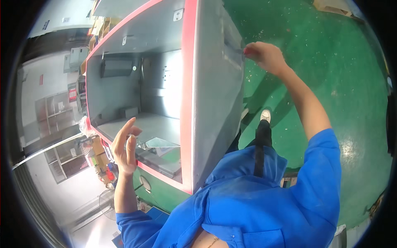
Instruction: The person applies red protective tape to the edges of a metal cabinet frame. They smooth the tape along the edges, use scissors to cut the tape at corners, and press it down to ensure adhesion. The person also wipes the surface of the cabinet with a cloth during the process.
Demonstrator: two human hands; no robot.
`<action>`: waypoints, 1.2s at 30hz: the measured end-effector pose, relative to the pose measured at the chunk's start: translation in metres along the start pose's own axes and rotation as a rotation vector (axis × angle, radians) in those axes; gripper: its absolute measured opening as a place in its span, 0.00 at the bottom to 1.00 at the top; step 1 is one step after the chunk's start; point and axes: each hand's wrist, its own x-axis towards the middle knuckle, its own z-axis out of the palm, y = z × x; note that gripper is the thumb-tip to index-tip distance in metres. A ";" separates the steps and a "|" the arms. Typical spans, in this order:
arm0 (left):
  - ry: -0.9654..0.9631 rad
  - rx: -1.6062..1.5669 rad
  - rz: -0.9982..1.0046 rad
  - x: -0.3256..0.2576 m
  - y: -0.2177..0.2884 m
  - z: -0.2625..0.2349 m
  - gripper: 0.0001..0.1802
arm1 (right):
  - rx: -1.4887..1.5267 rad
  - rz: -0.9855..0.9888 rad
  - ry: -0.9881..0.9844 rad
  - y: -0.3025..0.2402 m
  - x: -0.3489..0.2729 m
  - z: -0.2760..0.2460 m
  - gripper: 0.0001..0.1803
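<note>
A large grey metal cabinet point(217, 95) with a pinkish-red frame point(188, 82) round its opening stands in front of me, tilted in the view. My left hand point(125, 151) is raised at the lower rim of the opening. Its index finger points up and the thumb stands apart, with nothing plain to see between them. On the far right side of the cabinet, my right hand point(268, 57) has its fingers pinched on a small red thing point(247, 51). That thing is close to the outer panel; its kind is mostly hidden by my fingers.
Inside the cabinet, a dark box-shaped part point(116, 68) is on the back wall. Green floor point(331, 82) with scattered light specks stretches to the right. A standing fan point(108, 203) and stacked cardboard boxes point(99, 155) are on the left. Another carton point(334, 5) lies at the far right.
</note>
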 end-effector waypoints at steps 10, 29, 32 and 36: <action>0.015 0.019 -0.002 -0.002 0.000 0.000 0.24 | -0.088 0.012 0.019 -0.006 0.000 -0.001 0.08; 0.016 0.023 -0.002 -0.002 0.000 0.000 0.24 | -0.076 -0.113 0.116 0.001 0.001 0.001 0.06; 0.016 0.001 -0.013 -0.002 -0.002 0.000 0.24 | -0.231 -0.206 0.195 -0.001 0.003 0.000 0.06; 0.017 0.008 -0.015 -0.001 0.001 0.001 0.23 | -0.322 -0.219 0.136 0.000 0.008 -0.007 0.09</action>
